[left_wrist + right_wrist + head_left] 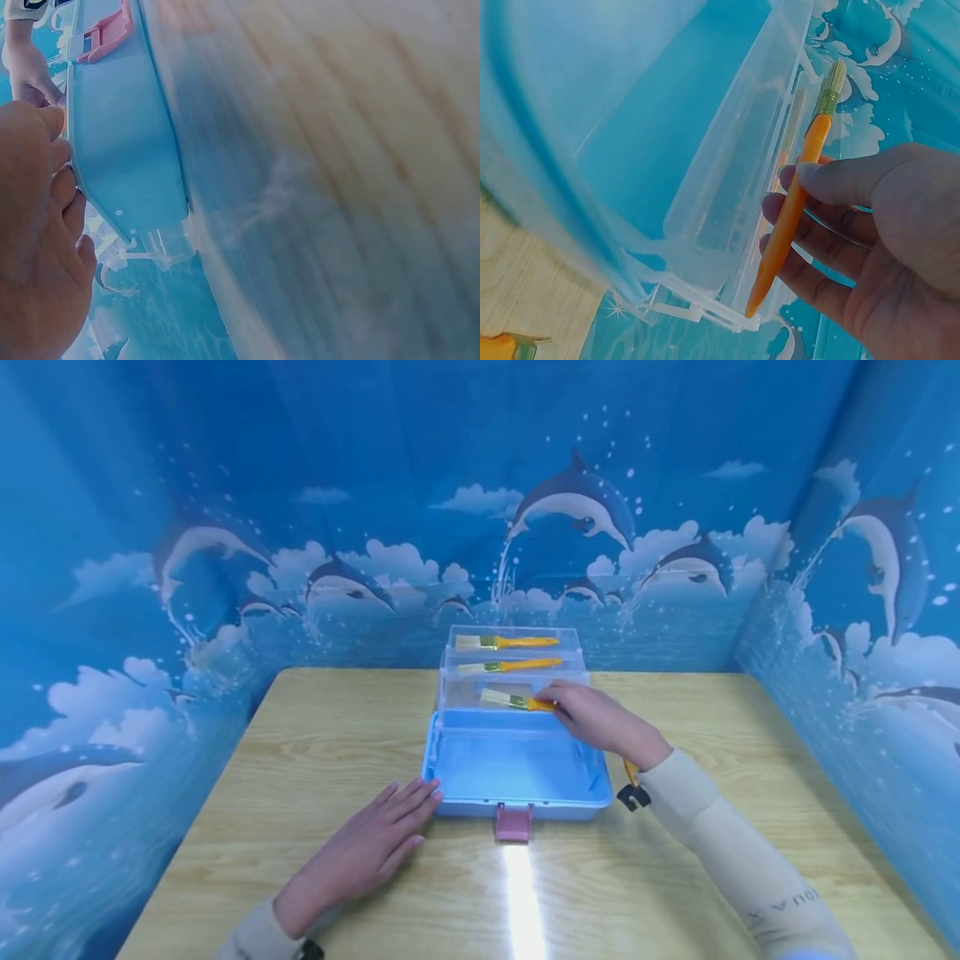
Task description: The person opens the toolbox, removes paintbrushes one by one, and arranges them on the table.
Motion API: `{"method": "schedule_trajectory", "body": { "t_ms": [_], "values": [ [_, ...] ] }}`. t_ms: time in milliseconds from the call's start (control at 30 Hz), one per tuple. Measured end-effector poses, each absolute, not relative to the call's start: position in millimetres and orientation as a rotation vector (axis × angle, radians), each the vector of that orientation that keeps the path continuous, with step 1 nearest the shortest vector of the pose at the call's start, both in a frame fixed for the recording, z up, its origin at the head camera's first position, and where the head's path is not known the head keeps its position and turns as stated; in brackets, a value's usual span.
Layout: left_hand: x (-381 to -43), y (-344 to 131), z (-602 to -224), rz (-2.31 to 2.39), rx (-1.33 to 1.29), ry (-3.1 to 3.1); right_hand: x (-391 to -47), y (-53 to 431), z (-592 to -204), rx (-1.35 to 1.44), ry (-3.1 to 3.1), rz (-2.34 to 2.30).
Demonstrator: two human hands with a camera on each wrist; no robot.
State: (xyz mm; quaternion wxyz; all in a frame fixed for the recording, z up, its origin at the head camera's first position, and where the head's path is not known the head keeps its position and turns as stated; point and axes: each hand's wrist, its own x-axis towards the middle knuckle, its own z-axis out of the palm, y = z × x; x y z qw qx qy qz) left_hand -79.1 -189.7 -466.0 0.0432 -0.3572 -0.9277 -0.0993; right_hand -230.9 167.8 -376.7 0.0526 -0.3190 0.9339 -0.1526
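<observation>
My right hand [600, 714] pinches the orange handle of a flat paintbrush [787, 210] between thumb and fingers. Its pale bristles point left, over the lowest clear tray [457, 693] of a blue storage box [517, 768]. Two similar brushes lie in the tiers behind, an upper paintbrush [517, 642] and a middle paintbrush [517, 665]. The box stands open, its pink latch [513, 823] hanging at the front. With fingers extended, my left hand [367, 839] rests its fingertips at the box's front left corner.
Another orange-handled brush [499, 349] lies on the wooden table [337, 727] to the right of the box, mostly hidden by my right wrist in the head view. A blue dolphin-print curtain [420, 460] encloses the table's back and sides. A bright light streak crosses the front.
</observation>
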Motion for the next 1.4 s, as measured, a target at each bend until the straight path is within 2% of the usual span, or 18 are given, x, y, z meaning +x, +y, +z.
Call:
{"method": "schedule_trajectory", "body": {
  "t_ms": [1400],
  "values": [
    [-79.7, -192.7, -469.3, -0.262, -1.13, -2.771, -198.6, 210.1, -386.5, -0.814, 2.967, -0.595]
  ]
}}
